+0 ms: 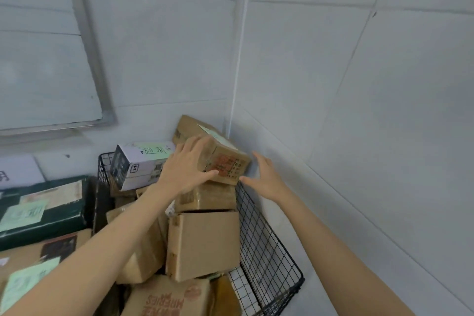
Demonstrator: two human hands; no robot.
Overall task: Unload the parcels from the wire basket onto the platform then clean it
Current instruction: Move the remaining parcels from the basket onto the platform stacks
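A black wire basket (266,246) stands in the room's corner, piled with cardboard parcels. On top of the pile lies a long brown box (228,159) with a red print on its near end. My left hand (187,169) lies on this box's left side, fingers spread over its top and thumb at its near end. My right hand (266,177) hovers open just right of the box's end, apart from it. Under the top box sit a taped brown box (207,197) and a plain carton (205,244). A white box (141,161) with a green label leans at the basket's back left.
Left of the basket lie a dark green parcel (51,210) and a brown parcel (30,259), both with green labels. Tiled walls (359,110) close in behind and to the right. A box with red lettering (166,300) lies at the basket's front.
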